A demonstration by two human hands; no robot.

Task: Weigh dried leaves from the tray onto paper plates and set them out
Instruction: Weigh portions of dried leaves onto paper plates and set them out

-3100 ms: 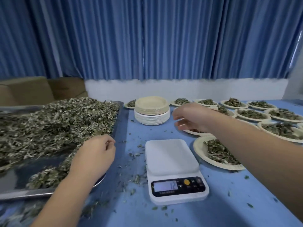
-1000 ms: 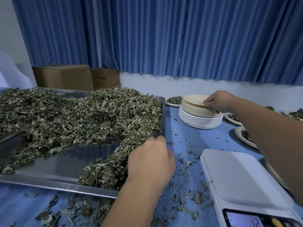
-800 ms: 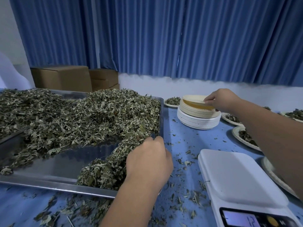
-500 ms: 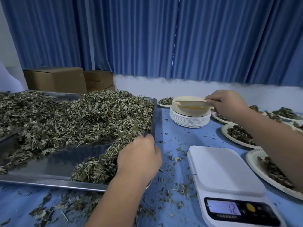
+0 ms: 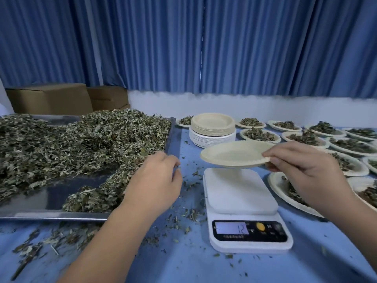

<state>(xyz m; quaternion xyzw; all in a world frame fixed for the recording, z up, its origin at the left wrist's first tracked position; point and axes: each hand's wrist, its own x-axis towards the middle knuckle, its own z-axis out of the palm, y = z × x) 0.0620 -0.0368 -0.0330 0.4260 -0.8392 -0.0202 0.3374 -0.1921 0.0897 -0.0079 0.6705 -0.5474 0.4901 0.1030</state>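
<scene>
I see the right hand [image 5: 302,170] pinching an empty paper plate [image 5: 234,153] by its right rim, thumb on top and fingers beneath. It holds the plate roughly level in the air above the white platform of the scale [image 5: 240,193], not touching it. The scale's display [image 5: 232,228] reads 12. The left hand [image 5: 155,180] sits at the near right corner of the metal tray [image 5: 40,214], knuckles up and fingers curled down beside the dried leaves [image 5: 81,144]. From my angle I cannot tell whether it has any leaves in its grasp. The leaves are heaped across most of the tray, with a bare patch of metal toward the front. Behind the scale stands a stack of plates [image 5: 213,127], tan ones on top of white ones. To the right, filled plates [image 5: 259,134] lie in rows running to the far edge of the blue table [image 5: 183,262]. Leaf crumbs [image 5: 183,217] are scattered on the table between tray and scale. Cardboard boxes [image 5: 51,99] sit behind the tray, in front of a blue curtain [image 5: 204,48].
</scene>
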